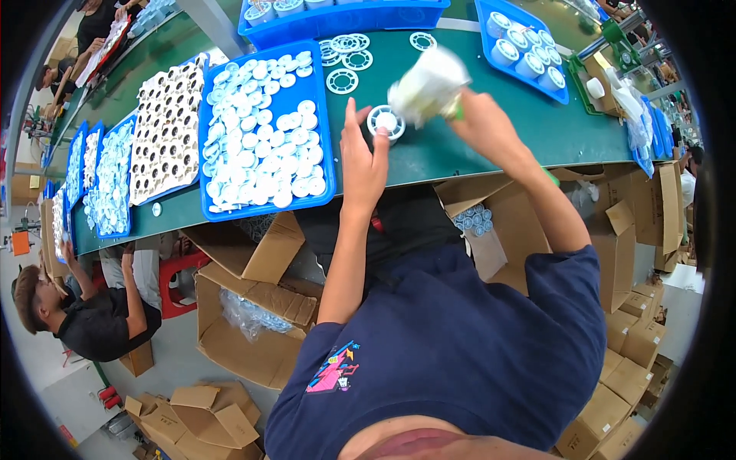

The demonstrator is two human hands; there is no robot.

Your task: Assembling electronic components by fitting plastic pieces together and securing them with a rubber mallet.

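My left hand (362, 157) rests on the green tabletop with fingers stretched out and apart. Its thumb touches the near-left edge of a white spoked ring (370, 123) with a round white piece (387, 120) at its middle. Raised just right of the ring, my right hand (484, 126) is closed round the green handle of what looks like a mallet. The mallet's bulky whitish head (431, 83) is smeared by motion and seems wrapped; it hangs above the table, apart from the ring. Several loose white spoked rings (342, 81) lie beyond my left hand.
Left stands a blue tray (330, 172) of white and pale-blue round caps, then a moulded tray (165, 130) with dark-centred holes. A blue tray (491, 57) of white cups is far right. Open cartons (529, 222) sit below the table edge. Another person (100, 314) works at left.
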